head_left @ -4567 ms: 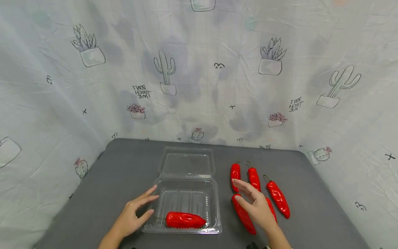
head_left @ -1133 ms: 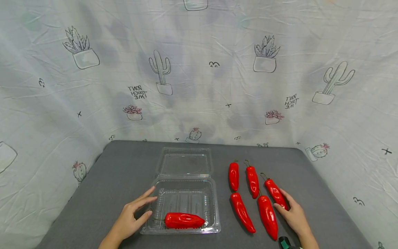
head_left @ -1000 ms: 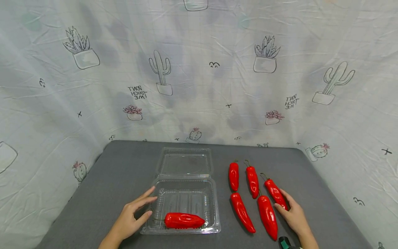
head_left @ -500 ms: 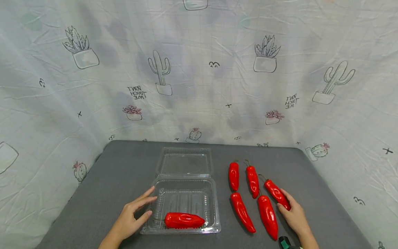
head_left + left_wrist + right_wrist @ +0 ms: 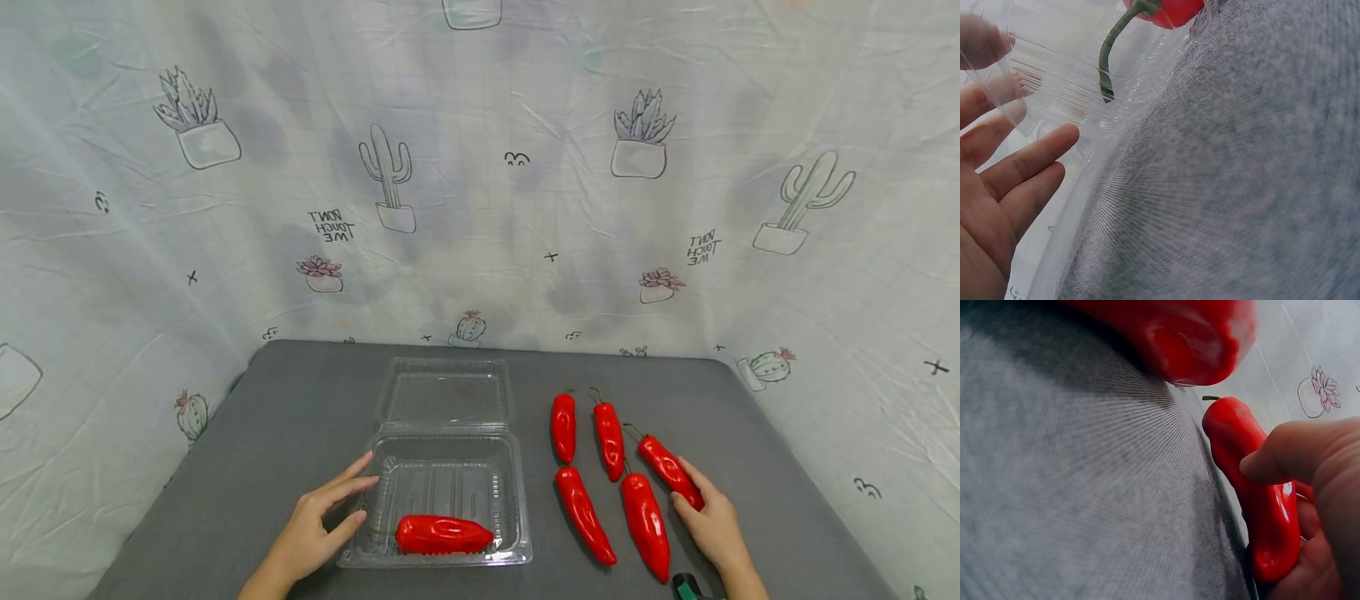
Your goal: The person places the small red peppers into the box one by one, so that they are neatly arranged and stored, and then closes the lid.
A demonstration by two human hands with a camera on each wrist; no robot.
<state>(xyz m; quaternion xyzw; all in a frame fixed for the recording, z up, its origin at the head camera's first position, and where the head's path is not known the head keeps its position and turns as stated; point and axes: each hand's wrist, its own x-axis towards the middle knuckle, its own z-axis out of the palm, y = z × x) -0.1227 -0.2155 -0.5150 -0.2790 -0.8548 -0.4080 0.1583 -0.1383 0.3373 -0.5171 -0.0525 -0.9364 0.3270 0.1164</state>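
My right hand [image 5: 712, 523] holds a red chili pepper [image 5: 670, 471] near its lower end, at the far right of the loose ones. In the right wrist view the thumb lies across this pepper [image 5: 1250, 494], with fingers at its far side. My left hand [image 5: 309, 529] is at the left side of a clear plastic clamshell box [image 5: 522, 500], fingers spread and touching or just beside its wall. Inside the box one red pepper [image 5: 444, 533] lies crosswise along the near side. The left wrist view shows its green stem [image 5: 1109, 59] through the plastic.
Left of the held pepper, more red peppers lie on the grey table [image 5: 300, 400]: two at the back [image 5: 564, 429], two in front [image 5: 585, 515]. The box's lid [image 5: 450, 396] is folded back flat. A patterned curtain [image 5: 480, 208] surrounds the table.
From above the middle peppers, my right hand has moved right onto the rightmost one. In the last second that pepper has shifted slightly rightward and toward me. My left hand stays by the box.
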